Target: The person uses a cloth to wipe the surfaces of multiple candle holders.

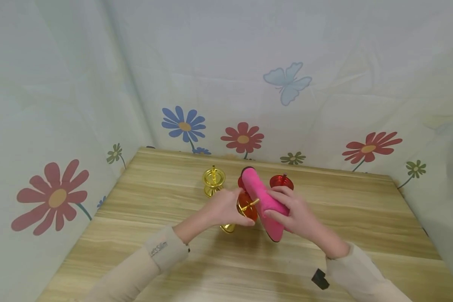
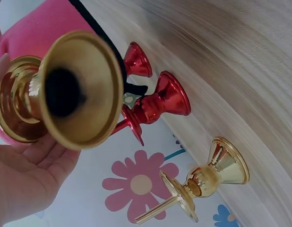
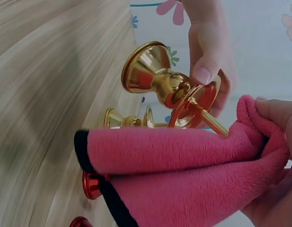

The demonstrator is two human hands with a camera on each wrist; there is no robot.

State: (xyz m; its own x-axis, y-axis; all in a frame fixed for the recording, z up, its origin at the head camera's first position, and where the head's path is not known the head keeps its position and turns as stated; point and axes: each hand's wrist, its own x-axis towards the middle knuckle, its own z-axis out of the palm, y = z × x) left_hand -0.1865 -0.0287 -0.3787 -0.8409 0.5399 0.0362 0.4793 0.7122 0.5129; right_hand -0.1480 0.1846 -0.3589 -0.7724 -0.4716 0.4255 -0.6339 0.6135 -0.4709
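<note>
My left hand [image 1: 226, 208] grips a gold candle holder [image 3: 172, 90] by its dish rim, tilted and lifted off the table, its spike toward the cloth. In the left wrist view its hollow base [image 2: 82, 90] faces the camera. My right hand [image 1: 296, 212] pinches a folded pink cloth [image 1: 262, 193] with dark edging, bunched between thumb and fingers right beside the spike. Behind stand a second gold candle holder [image 1: 213, 179] and a red candle holder [image 1: 282, 181]. Another red candle holder [image 2: 160, 101] is partly hidden by the cloth in the head view.
All this is over a wood-grain table [image 1: 143, 260]. A pale curtain [image 1: 219, 63] printed with flowers and a butterfly hangs behind its back edge and along the left side. A small black piece [image 1: 320, 279] shows at the right sleeve cuff.
</note>
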